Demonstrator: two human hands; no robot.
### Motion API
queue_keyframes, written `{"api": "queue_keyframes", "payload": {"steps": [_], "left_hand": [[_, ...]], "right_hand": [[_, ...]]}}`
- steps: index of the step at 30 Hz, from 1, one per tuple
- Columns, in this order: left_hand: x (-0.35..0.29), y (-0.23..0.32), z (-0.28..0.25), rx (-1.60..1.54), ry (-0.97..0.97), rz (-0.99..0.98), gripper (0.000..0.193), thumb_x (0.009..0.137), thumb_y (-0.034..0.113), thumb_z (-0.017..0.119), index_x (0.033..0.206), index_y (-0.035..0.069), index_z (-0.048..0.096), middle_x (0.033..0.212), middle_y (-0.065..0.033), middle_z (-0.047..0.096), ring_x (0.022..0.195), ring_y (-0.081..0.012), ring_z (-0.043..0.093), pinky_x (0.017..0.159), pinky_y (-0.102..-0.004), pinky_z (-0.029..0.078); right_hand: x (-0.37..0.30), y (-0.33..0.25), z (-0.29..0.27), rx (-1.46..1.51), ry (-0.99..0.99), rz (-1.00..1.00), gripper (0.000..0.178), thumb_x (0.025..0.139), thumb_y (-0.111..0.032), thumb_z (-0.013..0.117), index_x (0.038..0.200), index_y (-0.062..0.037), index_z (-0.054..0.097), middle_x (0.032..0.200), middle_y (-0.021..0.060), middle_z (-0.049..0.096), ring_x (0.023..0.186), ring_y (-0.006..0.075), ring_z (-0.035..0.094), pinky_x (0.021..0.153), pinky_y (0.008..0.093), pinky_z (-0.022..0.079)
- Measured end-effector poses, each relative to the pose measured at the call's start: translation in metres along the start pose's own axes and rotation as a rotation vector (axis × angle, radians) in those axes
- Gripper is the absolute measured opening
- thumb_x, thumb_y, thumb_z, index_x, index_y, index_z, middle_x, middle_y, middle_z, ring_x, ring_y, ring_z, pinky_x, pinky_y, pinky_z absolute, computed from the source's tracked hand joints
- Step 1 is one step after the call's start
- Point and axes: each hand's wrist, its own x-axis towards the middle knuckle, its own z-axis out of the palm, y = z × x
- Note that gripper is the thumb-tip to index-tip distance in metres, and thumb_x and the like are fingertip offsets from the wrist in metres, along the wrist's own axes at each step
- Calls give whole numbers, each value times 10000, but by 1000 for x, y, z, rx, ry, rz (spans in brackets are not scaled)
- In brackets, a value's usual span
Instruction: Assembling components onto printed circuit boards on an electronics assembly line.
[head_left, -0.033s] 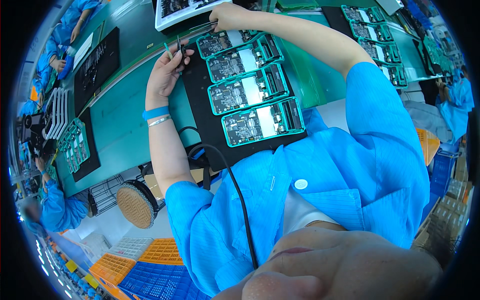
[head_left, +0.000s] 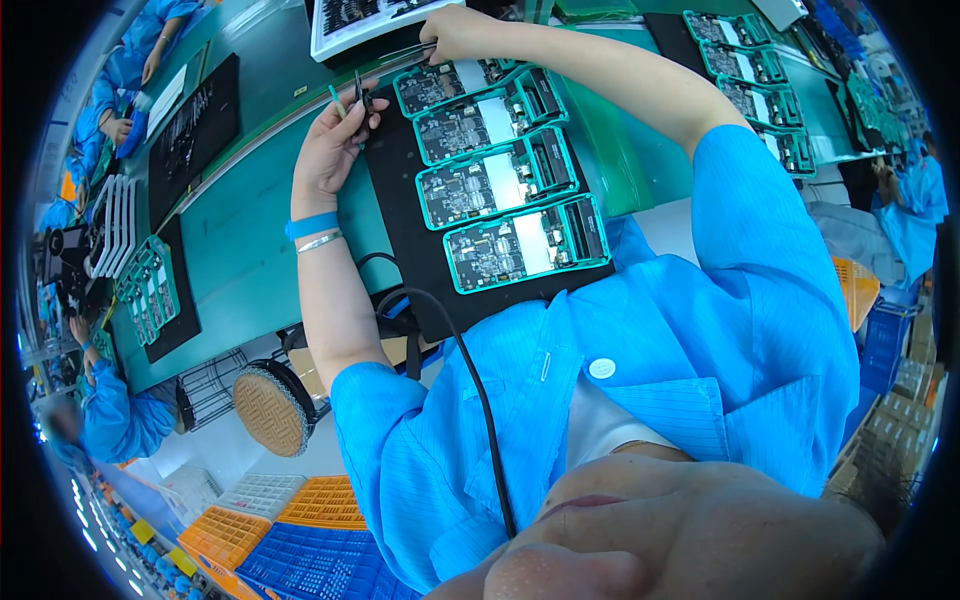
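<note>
My left hand [head_left: 335,140], with a blue band at the wrist, is raised over the left edge of a black mat [head_left: 395,200]. Its fingers pinch a small black part [head_left: 361,100], and a thin pale-green strip [head_left: 337,98] sticks up beside it. My right hand [head_left: 455,35] is closed on a slim dark tool, apparently tweezers [head_left: 405,52], directed toward the left hand. Several teal device housings with dark circuit boards lie in a column on the mat. The nearest housing [head_left: 490,255] is by my body; the farthest housing [head_left: 440,88] lies just below my right hand.
A white tray [head_left: 320,45] of small black parts stands at the far edge. More teal housings lie on the bench at right [head_left: 750,65] and left [head_left: 150,290]. A black cable [head_left: 470,370] hangs across my front. Co-workers sit on both sides; a woven stool [head_left: 270,408] stands at left.
</note>
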Motion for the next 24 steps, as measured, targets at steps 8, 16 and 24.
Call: {"api": "queue_keyframes", "payload": {"steps": [8,16,24], "left_hand": [[-1,1,-1,5,4,2,432,1013,155,612,1420,37,530,1140,-76,679,887,-77,567,711,-181,408],[-2,1,-2,20,14,-14,411,1013,166,618,1396,35,544,1127,-71,681,865,-69,567,670,-172,391],[-2,2,-3,38,9,-12,407,1011,176,623,1387,37,551,1117,-70,682,855,-62,565,651,-166,377]], "right_hand": [[-5,-6,-1,-50,25,12,141,753,-162,806,812,-53,738,766,135,707,798,290,717,706,417,566],[-9,-13,-9,-119,-12,-51,81,758,-113,751,813,-56,732,763,152,692,795,320,707,695,441,561],[-19,-28,-17,-219,18,-56,80,688,-18,683,760,-50,700,763,162,690,793,336,704,671,467,563]]}}
